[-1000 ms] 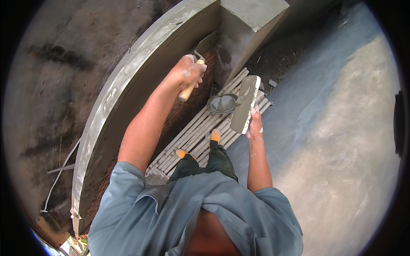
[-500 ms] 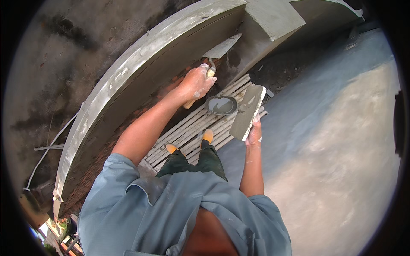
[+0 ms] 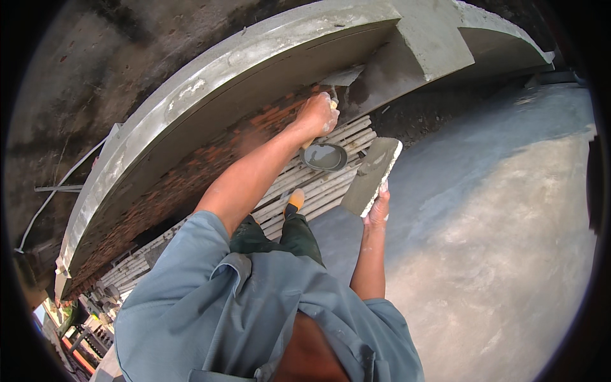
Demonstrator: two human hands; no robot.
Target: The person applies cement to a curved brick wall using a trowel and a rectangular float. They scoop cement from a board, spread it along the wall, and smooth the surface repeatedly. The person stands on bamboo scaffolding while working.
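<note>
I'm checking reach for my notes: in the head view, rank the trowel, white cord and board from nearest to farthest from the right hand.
1. Board, in the right hand.
2. Trowel, in the left hand, up and leftward.
3. White cord, far left, beyond the curved ledge.

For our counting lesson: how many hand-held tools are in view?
2: a trowel in the left hand, higher in the picture, and a mortar-coated board in the right hand, lower and further right. Others could be hidden from view.

Pale poles (image 3: pixel 328 189) bear a bucket (image 3: pixel 342 159) and orange-toed shoe (image 3: pixel 296 198).
</note>
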